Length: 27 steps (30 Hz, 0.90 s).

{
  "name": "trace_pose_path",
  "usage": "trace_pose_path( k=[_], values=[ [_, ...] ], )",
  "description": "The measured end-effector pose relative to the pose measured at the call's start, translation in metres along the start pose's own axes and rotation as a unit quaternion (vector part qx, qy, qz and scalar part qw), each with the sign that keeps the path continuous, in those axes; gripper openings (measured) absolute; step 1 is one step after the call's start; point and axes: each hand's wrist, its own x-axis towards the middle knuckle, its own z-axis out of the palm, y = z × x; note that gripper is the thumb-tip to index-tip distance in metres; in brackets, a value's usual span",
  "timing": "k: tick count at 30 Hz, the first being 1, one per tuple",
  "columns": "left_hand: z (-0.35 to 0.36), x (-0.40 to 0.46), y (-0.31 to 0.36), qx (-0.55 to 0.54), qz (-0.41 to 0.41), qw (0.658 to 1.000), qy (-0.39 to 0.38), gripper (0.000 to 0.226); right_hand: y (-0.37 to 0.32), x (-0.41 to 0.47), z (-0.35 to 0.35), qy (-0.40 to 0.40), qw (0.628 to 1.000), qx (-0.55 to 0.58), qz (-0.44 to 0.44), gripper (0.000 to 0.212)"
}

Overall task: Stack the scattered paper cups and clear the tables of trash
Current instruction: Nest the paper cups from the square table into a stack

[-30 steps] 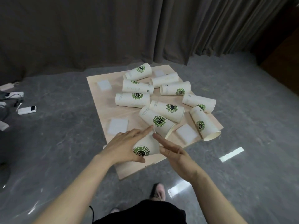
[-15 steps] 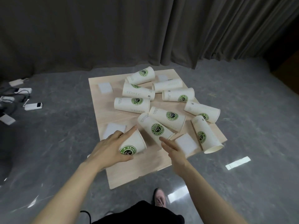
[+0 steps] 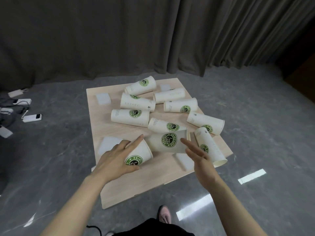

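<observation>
Low wooden table [image 3: 119, 189] on grey floor — toppled paper cups [image 3: 130, 115], white napkins [image 3: 102, 98].

a staged recording room: dark curtain [image 3: 153, 34], grey floor [image 3: 255, 116], chargers [image 3: 32, 117].

dim, even room light; bright ceiling-light glare patches on the glossy floor [image 3: 252, 176], soft shadows, wide-angle bending at edges, slight blur throughout.
</observation>
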Motion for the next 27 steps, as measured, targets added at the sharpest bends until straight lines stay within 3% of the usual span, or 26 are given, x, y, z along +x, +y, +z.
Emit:
trace_pose_path(
  k=[6, 15, 23, 25, 27],
  values=[
    [0.002, 0.01, 0.015, 0.015, 0.019, 1.0, -0.017, 0.102, -0.021, -0.001, -0.026, -0.003, 0.998, 0.054, -0.021, 0.039],
    [0.019, 0.024, 0.055, -0.027, 0.094, 0.995, -0.028, 0.102, -0.019, -0.018, -0.002, -0.048, 0.996, 0.063, 0.03, 0.04],
    [0.033, 0.052, 0.09, -0.026, 0.107, 0.993, -0.031, 0.109, -0.009, -0.033, 0.0, -0.054, 0.991, 0.105, 0.058, 0.038],
    [0.036, 0.057, 0.093, -0.031, 0.105, 0.994, -0.023, 0.107, -0.007, -0.034, -0.012, -0.021, 0.995, 0.09, 0.046, 0.038],
    [0.038, 0.06, 0.093, -0.034, 0.101, 0.994, -0.005, 0.105, 0.001, -0.034, -0.028, 0.094, 0.992, 0.058, 0.053, 0.033]
  ],
)
